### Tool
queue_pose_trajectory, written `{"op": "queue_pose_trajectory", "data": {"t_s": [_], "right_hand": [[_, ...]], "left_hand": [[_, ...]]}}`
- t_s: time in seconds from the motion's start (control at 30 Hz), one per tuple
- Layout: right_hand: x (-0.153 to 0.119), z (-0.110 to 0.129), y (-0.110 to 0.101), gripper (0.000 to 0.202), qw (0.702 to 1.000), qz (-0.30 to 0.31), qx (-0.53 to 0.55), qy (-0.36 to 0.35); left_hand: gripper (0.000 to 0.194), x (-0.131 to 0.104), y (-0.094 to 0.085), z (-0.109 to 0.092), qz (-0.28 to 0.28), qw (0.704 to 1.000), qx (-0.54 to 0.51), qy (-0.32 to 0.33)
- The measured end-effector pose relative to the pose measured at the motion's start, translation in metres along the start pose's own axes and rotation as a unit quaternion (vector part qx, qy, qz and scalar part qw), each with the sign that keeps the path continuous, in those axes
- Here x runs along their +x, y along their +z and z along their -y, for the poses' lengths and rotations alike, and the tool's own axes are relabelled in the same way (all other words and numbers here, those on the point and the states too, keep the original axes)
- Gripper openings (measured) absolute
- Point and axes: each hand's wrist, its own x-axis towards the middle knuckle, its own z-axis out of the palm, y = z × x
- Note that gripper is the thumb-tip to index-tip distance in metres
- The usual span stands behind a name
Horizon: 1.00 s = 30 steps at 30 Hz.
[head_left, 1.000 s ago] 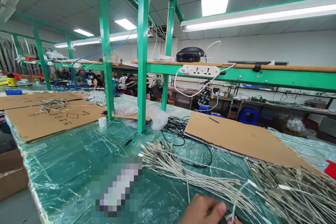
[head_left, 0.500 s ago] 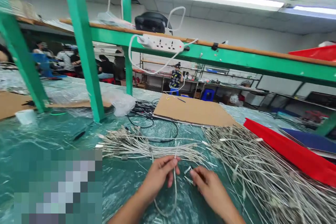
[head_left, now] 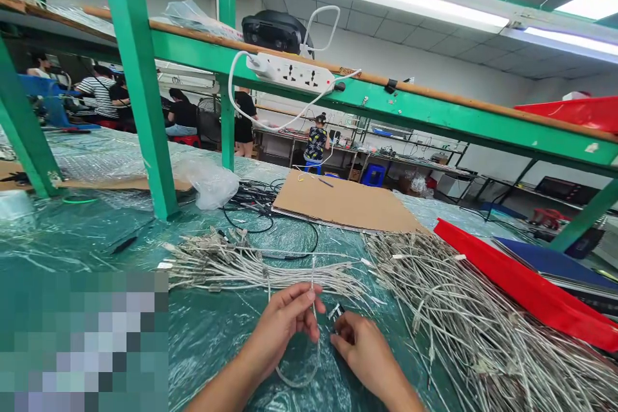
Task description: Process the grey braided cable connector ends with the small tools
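My left hand [head_left: 284, 325] pinches a thin pale cable [head_left: 298, 384] between thumb and fingertips. The cable's end sticks up above the grip, and the rest hangs in a loop below. Close by on the right, my right hand [head_left: 362, 351] is closed on a small black and silver piece [head_left: 336, 313], whose kind I cannot make out. The two hands are apart. Just beyond them lies a bundle of pale cables [head_left: 290, 277] on the green plastic-covered table [head_left: 212, 335].
A large heap of pale cables [head_left: 483, 322] spreads on the right beside a red strip [head_left: 521, 286]. Behind lie a cardboard sheet [head_left: 342, 203], black cables [head_left: 258, 196] and a clear plastic bag [head_left: 212, 183]. A green post [head_left: 140, 90] and a shelf beam with a power strip [head_left: 294, 74] stand ahead.
The view has shifted slightly, so most things sit further left. Both hands keep their grips. My right hand has turned a little, and a standing person now shows beside the rear post.
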Motion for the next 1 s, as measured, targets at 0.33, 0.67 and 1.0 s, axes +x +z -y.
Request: {"op": "queue_pose_trajectory", "data": {"t_s": [0.33,0.67,1.0], "right_hand": [[0.0,0.013,-0.007,0.037,0.959,-0.127,0.251,-0.04],[0.001,0.012,-0.011,0.032,0.962,-0.097,0.254,-0.034],[0.012,-0.02,-0.011,0.019,0.994,-0.095,0.058,-0.006]], "left_hand": [[0.03,0.004,-0.002,0.014,0.009,0.978,0.202,0.051],[0.026,-0.002,0.006,0.026,0.007,0.956,0.292,0.033],[0.042,0.019,-0.03,-0.007,-0.184,0.972,0.142,0.032]]}}
